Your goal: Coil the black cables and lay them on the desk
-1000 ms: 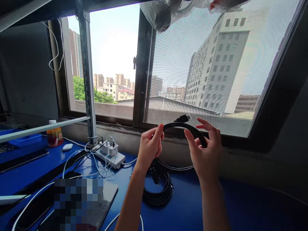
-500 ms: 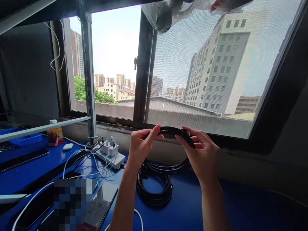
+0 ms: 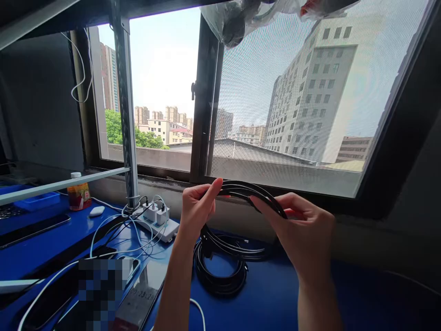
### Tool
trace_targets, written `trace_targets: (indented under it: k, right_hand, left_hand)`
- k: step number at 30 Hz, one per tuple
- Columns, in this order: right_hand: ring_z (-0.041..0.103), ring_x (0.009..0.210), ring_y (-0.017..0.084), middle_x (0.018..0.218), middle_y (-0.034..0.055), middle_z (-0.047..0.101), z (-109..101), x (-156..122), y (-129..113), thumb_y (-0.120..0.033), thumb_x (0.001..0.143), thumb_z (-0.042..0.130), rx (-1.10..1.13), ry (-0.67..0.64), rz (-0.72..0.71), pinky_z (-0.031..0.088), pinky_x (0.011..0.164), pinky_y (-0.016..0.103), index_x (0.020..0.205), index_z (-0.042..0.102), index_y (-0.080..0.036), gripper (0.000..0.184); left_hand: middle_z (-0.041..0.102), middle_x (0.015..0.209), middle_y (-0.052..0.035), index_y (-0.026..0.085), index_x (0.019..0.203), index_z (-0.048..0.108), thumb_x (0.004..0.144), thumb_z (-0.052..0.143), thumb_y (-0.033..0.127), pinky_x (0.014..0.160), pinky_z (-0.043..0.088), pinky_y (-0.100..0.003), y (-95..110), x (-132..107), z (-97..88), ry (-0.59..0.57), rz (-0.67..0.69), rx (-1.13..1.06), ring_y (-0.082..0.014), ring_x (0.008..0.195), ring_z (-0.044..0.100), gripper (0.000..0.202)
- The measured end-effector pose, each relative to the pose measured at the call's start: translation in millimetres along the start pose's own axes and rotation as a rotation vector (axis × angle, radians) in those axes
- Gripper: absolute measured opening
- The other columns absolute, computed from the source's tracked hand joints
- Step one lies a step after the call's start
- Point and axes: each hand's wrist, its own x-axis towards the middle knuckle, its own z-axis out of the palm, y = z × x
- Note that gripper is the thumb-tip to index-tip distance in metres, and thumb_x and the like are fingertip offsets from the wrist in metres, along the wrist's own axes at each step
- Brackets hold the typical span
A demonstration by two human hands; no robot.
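A coil of black cable (image 3: 247, 187) is raised in front of the window, its loops hanging down between my hands. My left hand (image 3: 200, 207) grips its left side, thumb on top. On the right side, my right hand (image 3: 303, 225) has its thumb and fingers closed round the loops. Below them, a second black cable coil (image 3: 222, 285) lies flat on the blue table (image 3: 262, 303). The lower loops of the held coil hang just above or touch the lying one; I cannot tell which.
Left of my arms stand a white power strip (image 3: 165, 229) with chargers and tangled white cables, a phone (image 3: 143, 294) showing a timer, a bottle (image 3: 79, 193) and a white earbud case (image 3: 97, 211). A metal shelf post (image 3: 126, 115) rises before the window.
My right hand has moved right and slightly down, my left hand slightly left. The held coil is spread wider, and its strands now show apart.
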Motion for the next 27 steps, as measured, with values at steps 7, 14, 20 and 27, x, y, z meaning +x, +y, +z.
trace_targets:
  k: [7, 14, 20, 27]
  right_hand:
    - [0.036, 0.037, 0.004, 0.041, -0.0018, 0.040, -5.6, -0.9, -2.4, -0.062, 0.059, 0.074, 0.133, -0.253, 0.269, 0.033, 0.037, 0.015, 0.045, 0.047, -0.014, 0.057]
    - [0.040, 0.042, 0.005, 0.051, 0.0006, 0.046, -12.8, 2.8, -9.5, -0.070, 0.064, 0.065, 0.319, -0.638, 0.485, 0.033, 0.038, 0.015, 0.054, 0.048, -0.014, 0.060]
    - [0.041, 0.036, 0.007, 0.044, 0.0007, 0.047, -7.9, 5.5, -7.0, -0.065, 0.063, 0.065, 0.250, -0.557, 0.393, 0.032, 0.035, 0.016, 0.065, 0.063, -0.012, 0.053]
    - [0.056, 0.053, 0.007, 0.111, 0.0073, 0.064, 4.6, 5.1, 14.5, -0.048, 0.068, 0.073, 0.094, -0.286, -0.032, 0.050, 0.045, 0.021, 0.118, 0.064, -0.022, 0.057]
  left_hand:
    - [0.022, 0.033, 0.0078, 0.025, 0.047, 0.044, 0.066, 0.059, 0.077, 0.035, 0.010, -0.029, -6.9, 2.4, 1.4, -0.107, -0.075, -0.075, -0.0050, 0.029, 0.018, 0.058]
    - [0.020, 0.031, 0.0083, 0.024, 0.053, 0.054, 0.072, 0.054, 0.073, 0.037, 0.008, -0.029, -17.1, 5.4, 6.9, -0.224, -0.157, -0.142, -0.0057, 0.028, 0.017, 0.052]
    - [0.021, 0.033, 0.0078, 0.024, 0.054, 0.049, 0.081, 0.049, 0.065, 0.038, 0.009, -0.029, -22.6, 6.5, 8.1, -0.194, -0.231, -0.134, -0.0059, 0.030, 0.017, 0.049]
    - [0.025, 0.032, 0.0070, 0.023, 0.051, 0.042, 0.088, 0.051, 0.047, 0.035, 0.011, -0.027, -20.7, 12.3, 4.0, -0.079, -0.388, -0.140, -0.0056, 0.030, 0.016, 0.045]
